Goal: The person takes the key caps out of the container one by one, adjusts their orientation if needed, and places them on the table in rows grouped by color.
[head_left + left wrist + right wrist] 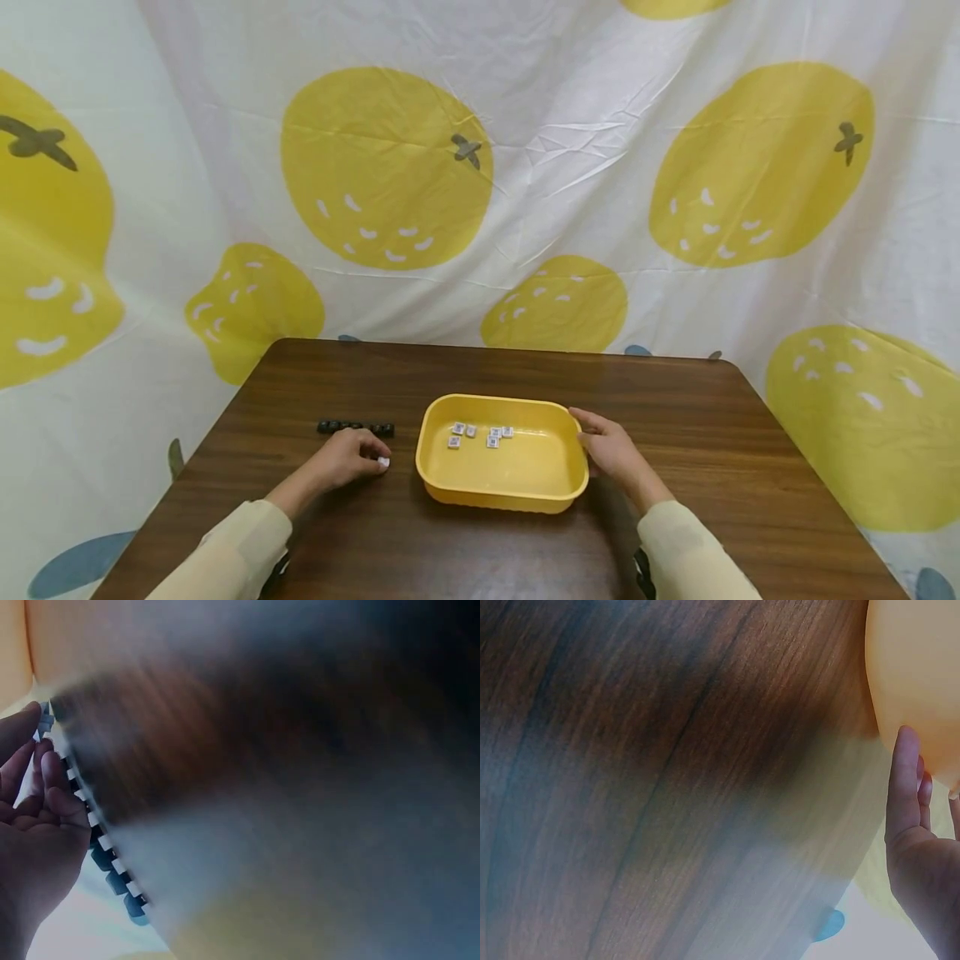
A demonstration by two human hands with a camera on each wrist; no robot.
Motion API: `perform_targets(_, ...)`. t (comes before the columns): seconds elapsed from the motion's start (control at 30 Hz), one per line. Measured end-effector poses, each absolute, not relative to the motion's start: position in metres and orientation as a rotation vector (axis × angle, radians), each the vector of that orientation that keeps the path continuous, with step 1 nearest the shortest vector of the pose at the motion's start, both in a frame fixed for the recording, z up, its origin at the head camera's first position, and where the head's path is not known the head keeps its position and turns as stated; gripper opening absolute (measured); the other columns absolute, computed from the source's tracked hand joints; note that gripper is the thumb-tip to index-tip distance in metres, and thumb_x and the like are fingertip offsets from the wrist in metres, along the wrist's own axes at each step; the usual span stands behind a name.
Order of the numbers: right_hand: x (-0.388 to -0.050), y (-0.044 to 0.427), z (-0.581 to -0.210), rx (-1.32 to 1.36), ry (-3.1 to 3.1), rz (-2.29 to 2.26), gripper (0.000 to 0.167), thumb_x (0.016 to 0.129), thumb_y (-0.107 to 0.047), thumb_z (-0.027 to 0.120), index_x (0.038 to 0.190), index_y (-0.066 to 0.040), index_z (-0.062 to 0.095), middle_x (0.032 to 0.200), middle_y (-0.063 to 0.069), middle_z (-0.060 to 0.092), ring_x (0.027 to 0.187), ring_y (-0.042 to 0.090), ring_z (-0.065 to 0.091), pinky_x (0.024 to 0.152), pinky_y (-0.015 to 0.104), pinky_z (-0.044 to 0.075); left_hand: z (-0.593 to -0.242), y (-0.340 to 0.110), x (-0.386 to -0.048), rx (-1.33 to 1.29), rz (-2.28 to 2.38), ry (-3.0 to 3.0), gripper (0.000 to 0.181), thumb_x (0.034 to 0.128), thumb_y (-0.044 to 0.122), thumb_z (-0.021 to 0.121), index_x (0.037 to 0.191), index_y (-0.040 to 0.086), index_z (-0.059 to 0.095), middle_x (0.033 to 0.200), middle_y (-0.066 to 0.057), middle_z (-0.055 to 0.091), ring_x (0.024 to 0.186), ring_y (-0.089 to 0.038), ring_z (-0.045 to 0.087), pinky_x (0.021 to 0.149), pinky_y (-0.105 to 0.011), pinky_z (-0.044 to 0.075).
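Just left of the tray point(525, 475), I'm pinching a tile point(383, 462).
My left hand point(341, 460) is gripping it; the tray's long axis is running sideways, my right hand point(618, 458) touching its right end, straight-fingered.

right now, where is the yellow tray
In the head view, the yellow tray sits on the table between the left hand and the right hand, which touches its right end.
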State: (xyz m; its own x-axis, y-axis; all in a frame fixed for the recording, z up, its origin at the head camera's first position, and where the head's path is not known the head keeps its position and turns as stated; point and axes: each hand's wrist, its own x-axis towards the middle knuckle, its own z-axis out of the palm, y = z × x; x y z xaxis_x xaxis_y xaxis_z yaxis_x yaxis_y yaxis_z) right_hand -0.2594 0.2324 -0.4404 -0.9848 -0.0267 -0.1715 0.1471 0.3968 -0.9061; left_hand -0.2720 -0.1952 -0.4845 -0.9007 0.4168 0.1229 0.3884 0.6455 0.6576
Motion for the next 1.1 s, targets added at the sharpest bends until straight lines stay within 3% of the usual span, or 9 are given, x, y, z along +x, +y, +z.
perform_targets(0.43, -0.2595, 0.2329, -0.4402, 0.102, 2.522, -1.620, 0.048, 0.099, -0.002, 0.047, 0.147, -0.004, 0.046, 0.120, 0.026, 0.059, 0.077, 0.023, 0.062, 0.058, 0.035, 0.054, -0.4874, -0.2009, -0.2723, 0.726, 1.064, 2.807, 0.019, 0.0816, 0.010, 0.080, 0.099, 0.005, 0.075, 0.094, -0.001, 0.071, 0.086, -0.016, 0.061, 0.074, -0.033, 0.050)
perform_targets(0.87, -0.2585, 0.2316, -0.4391, 0.079, 2.485, -1.660, 0.048, 0.100, -0.002, 0.046, 0.148, -0.003, 0.044, 0.125, 0.030, 0.056, 0.080, 0.025, 0.064, 0.059, 0.037, 0.056, -0.4869, -0.2029, -0.2722, 0.714, 1.055, 2.806, 0.022, 0.0812, 0.003, 0.076, 0.103, 0.004, 0.073, 0.092, 0.001, 0.069, 0.087, -0.016, 0.062, 0.075, -0.035, 0.050)
perform_targets(1.1, -0.2605, 0.2307, -0.4405, 0.088, 2.494, -1.661, 0.048, 0.100, -0.002, 0.046, 0.148, -0.004, 0.045, 0.121, 0.028, 0.057, 0.073, 0.023, 0.062, 0.056, 0.034, 0.054, -0.4818, -0.2044, -0.2697, 0.660, 1.049, 2.767, 0.025, 0.0830, 0.007, 0.078, 0.107, 0.005, 0.072, 0.096, 0.001, 0.069, 0.090, -0.019, 0.062, 0.077, -0.038, 0.051)
